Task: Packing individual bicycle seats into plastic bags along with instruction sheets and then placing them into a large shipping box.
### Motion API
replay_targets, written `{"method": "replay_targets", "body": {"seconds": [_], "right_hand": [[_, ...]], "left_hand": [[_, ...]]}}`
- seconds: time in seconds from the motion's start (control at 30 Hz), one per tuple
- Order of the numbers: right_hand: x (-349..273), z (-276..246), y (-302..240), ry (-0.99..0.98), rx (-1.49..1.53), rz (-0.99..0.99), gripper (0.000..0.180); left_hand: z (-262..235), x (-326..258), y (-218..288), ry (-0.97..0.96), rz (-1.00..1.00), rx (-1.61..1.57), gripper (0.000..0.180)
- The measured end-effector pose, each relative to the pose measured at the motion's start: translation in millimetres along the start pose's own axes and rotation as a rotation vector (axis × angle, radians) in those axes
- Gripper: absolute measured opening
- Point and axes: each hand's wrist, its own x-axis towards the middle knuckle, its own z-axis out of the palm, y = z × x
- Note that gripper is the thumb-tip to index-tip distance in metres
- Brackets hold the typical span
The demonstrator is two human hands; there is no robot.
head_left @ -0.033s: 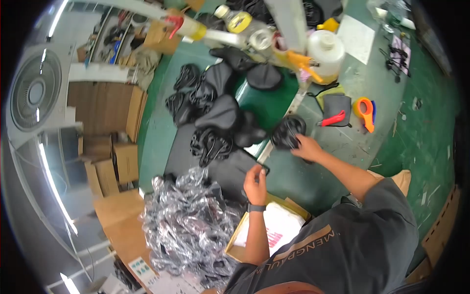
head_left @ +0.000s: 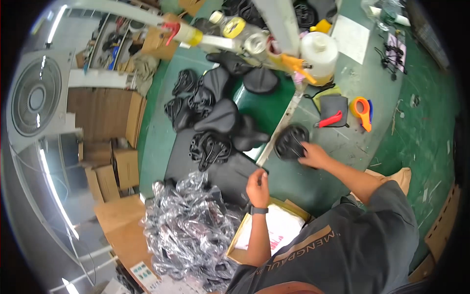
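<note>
My right hand (head_left: 313, 154) reaches forward and grips the near edge of a black bicycle saddle (head_left: 289, 141) lying on the green table (head_left: 313, 186). My left hand (head_left: 258, 187), with a dark watch at the wrist, pinches the corner of a flat black sheet (head_left: 227, 176) just left of it. Beyond the sheet lies a pile of several black saddles (head_left: 210, 122), some turned underside up.
Crumpled clear plastic bags (head_left: 188, 230) are heaped at the lower left. An open cardboard box with white paper (head_left: 276, 228) sits against my body. An orange tape dispenser (head_left: 362, 111), a red-handled tool on a dark pad (head_left: 333, 110) and a white jug (head_left: 319, 51) stand further off. Cardboard boxes (head_left: 120, 166) and a fan (head_left: 35, 98) are at the left.
</note>
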Motion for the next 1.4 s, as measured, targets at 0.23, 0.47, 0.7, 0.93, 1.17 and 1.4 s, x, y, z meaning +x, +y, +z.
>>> {"method": "replay_targets", "body": {"seconds": [0.23,0.47,0.7,0.93,1.17,1.4], "right_hand": [[-222.6,-19.7,55.2,0.151,-0.404,0.104,0.110],[-182.1,22.1,72.9,0.117,-0.596,0.086,0.104],[-204.0,18.9,-49.9,-0.213,-0.798,0.177,0.077],[-283.9,59.6,-11.1,-0.269,-0.995,0.281,0.072],[-328.8,69.5,-30.7,-0.387,0.135,0.664,0.035],[-351.0,127.9,-133.8,-0.431,0.467,0.468,0.036]], "left_hand": [[17.6,-144.2,6.6,0.166,0.184,0.295,0.009],[38.5,-266.1,-115.0,0.168,-0.370,0.281,0.034],[27.8,-295.1,-165.6,0.247,-0.344,-0.110,0.028],[12.0,-341.4,-159.6,0.126,-0.461,0.281,0.026],[-36.9,-371.0,-187.7,0.596,-0.146,0.019,0.018],[-155.2,-440.2,-133.4,0.427,-0.363,-0.155,0.026]]}}
